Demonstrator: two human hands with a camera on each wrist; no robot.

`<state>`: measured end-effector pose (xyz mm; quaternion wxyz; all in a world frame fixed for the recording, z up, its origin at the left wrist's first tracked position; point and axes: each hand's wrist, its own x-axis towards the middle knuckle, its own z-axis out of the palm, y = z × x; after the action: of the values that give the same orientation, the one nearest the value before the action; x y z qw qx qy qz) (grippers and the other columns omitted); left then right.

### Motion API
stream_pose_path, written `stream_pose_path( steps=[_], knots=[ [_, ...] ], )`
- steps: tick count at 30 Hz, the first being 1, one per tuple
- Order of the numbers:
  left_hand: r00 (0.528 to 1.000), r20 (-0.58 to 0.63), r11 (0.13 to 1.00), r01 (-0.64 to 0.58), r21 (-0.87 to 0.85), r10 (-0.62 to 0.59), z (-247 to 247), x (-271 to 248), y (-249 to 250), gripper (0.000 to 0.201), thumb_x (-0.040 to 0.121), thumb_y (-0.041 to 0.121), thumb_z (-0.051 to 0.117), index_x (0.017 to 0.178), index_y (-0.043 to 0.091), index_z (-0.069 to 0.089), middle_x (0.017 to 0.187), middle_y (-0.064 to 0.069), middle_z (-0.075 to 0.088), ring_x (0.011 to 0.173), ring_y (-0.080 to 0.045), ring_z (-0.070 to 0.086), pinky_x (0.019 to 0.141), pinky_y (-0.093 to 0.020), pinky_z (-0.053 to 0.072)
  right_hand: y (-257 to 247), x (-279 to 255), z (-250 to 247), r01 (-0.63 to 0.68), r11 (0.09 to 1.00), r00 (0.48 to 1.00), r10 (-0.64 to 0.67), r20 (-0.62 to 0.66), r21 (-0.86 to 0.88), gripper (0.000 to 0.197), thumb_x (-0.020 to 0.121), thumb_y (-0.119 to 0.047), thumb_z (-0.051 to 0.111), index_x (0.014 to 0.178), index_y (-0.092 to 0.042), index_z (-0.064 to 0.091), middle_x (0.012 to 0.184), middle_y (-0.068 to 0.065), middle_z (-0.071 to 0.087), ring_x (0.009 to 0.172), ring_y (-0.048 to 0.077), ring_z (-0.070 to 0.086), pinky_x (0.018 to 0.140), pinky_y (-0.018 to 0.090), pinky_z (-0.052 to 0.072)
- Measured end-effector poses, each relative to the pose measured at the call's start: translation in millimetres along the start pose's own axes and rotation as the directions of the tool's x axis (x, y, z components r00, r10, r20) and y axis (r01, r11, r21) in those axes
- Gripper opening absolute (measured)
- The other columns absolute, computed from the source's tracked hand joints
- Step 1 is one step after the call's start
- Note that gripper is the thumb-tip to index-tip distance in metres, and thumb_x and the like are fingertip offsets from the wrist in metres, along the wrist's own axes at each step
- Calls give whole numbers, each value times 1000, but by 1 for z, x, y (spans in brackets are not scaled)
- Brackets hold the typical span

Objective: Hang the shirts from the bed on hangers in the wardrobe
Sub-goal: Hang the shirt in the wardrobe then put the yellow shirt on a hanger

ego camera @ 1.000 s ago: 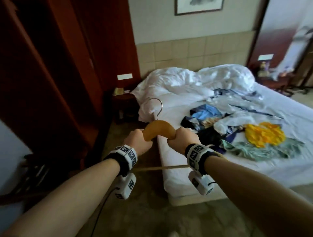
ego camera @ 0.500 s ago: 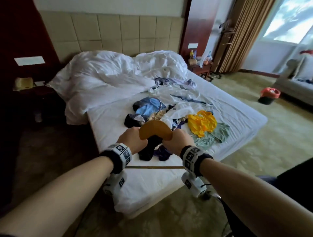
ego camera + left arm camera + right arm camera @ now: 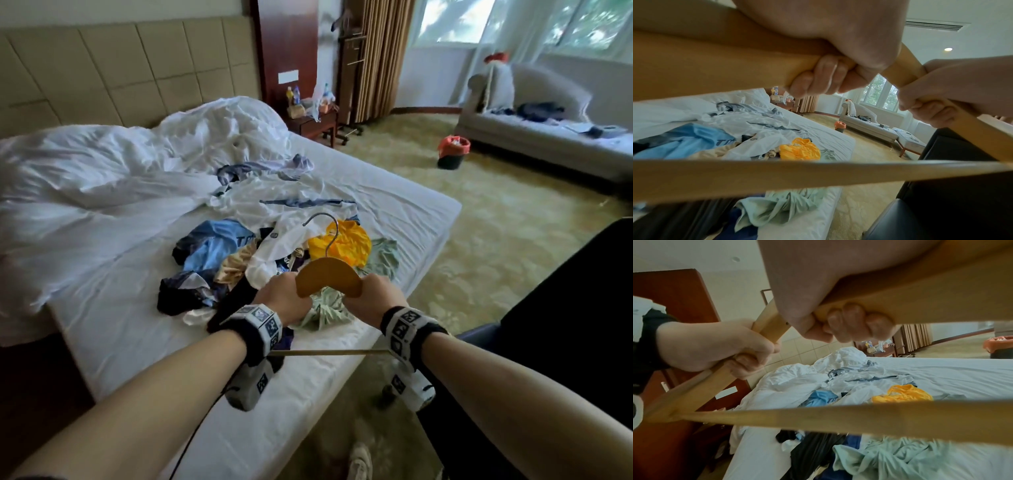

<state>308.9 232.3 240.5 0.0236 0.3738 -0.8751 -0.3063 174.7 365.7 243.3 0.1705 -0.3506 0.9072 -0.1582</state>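
Note:
I hold a wooden hanger [image 3: 328, 281] with a metal hook [image 3: 327, 230] over the near corner of the bed [image 3: 394, 192]. My left hand [image 3: 284, 298] grips its left shoulder, my right hand [image 3: 371, 298] grips its right shoulder, fingers curled round the wood [image 3: 824, 78] [image 3: 855, 324]. Its crossbar [image 3: 329, 353] runs under both wrists. Below and beyond the hanger lies a heap of shirts: a light blue one [image 3: 219, 243], a white one [image 3: 274, 250], a yellow one [image 3: 346, 243], a pale green one [image 3: 383, 257] and dark ones [image 3: 185, 291].
A rumpled white duvet [image 3: 137, 164] covers the head of the bed. A nightstand [image 3: 311, 120] with bottles stands beyond it. On the carpet sit a bin with an orange liner [image 3: 452, 150] and a grey sofa [image 3: 548, 126]. A dark chair [image 3: 565, 308] is at my right.
The view has swung right from the wardrobe to the bed and room. Both hands keep their grip on the hanger, which now hangs over the heap of shirts.

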Motion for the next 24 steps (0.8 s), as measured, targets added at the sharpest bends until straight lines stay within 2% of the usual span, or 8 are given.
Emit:
stream_pose_path(
  steps=[4, 7, 10, 13, 16, 18, 21, 24],
  knots=[
    [999, 26, 1000, -21, 14, 21, 15, 69, 41, 13, 75, 22, 60, 66, 21, 51, 70, 0, 61, 72, -25, 63, 66, -33, 52, 40, 66, -31, 2, 1000, 1000, -2, -3, -9, 34, 80, -37, 62, 59, -14, 48, 61, 2, 52, 54, 21, 53, 49, 26, 39],
    [997, 68, 999, -32, 39, 30, 28, 116, 67, 10, 72, 29, 59, 70, 20, 53, 73, 0, 61, 73, -23, 61, 65, -31, 50, 67, 111, -51, -17, 1000, 999, 17, 39, 2, 32, 78, -36, 62, 59, -14, 49, 61, 2, 53, 53, 21, 53, 49, 26, 39],
    [997, 78, 1000, -17, 16, 15, 42, 156, 82, 11, 72, 29, 60, 73, 18, 57, 74, -3, 63, 71, -23, 62, 59, -30, 46, 88, 153, -61, -28, 1000, 998, 28, 64, 2, 31, 78, -37, 64, 61, -14, 53, 63, 2, 56, 55, 20, 57, 49, 26, 42],
    [997, 81, 1000, 21, -2, -21, 51, 189, 88, 15, 76, 26, 62, 67, 18, 54, 69, -1, 61, 63, -20, 59, 52, -26, 38, 100, 192, -63, -25, 1000, 996, 25, 83, 0, 30, 76, -41, 63, 63, -15, 56, 66, 3, 59, 59, 21, 61, 51, 29, 47],
    [993, 105, 999, 50, 0, -50, 58, 230, 89, 24, 77, 26, 63, 61, 20, 47, 64, 1, 56, 57, -18, 53, 53, -26, 37, 109, 231, -56, -35, 999, 993, 32, 111, 20, 35, 74, -44, 61, 57, -16, 49, 62, 1, 55, 55, 20, 57, 50, 27, 42],
    [990, 132, 999, 50, 19, -52, 62, 257, 89, 24, 76, 28, 62, 60, 21, 46, 62, 2, 54, 56, -18, 53, 53, -26, 36, 115, 258, -51, -45, 999, 989, 41, 141, 27, 35, 75, -44, 62, 57, -16, 49, 61, 0, 55, 53, 19, 56, 50, 25, 39],
    [984, 170, 999, 45, 17, -47, 68, 297, 86, 21, 73, 32, 60, 61, 20, 47, 61, 3, 55, 60, -23, 57, 52, -27, 35, 117, 296, -49, -81, 995, 980, 69, 189, 59, 30, 75, -36, 64, 59, -13, 55, 60, 2, 61, 54, 22, 62, 49, 27, 44],
    [986, 148, 997, 69, 40, -75, 74, 331, 79, 22, 78, 30, 63, 63, 20, 50, 62, 5, 56, 60, -20, 57, 55, -27, 40, 119, 332, -46, -88, 993, 967, 67, 244, 74, 29, 76, -28, 66, 57, -16, 48, 54, -1, 49, 47, 18, 49, 46, 25, 37]
  ],
)
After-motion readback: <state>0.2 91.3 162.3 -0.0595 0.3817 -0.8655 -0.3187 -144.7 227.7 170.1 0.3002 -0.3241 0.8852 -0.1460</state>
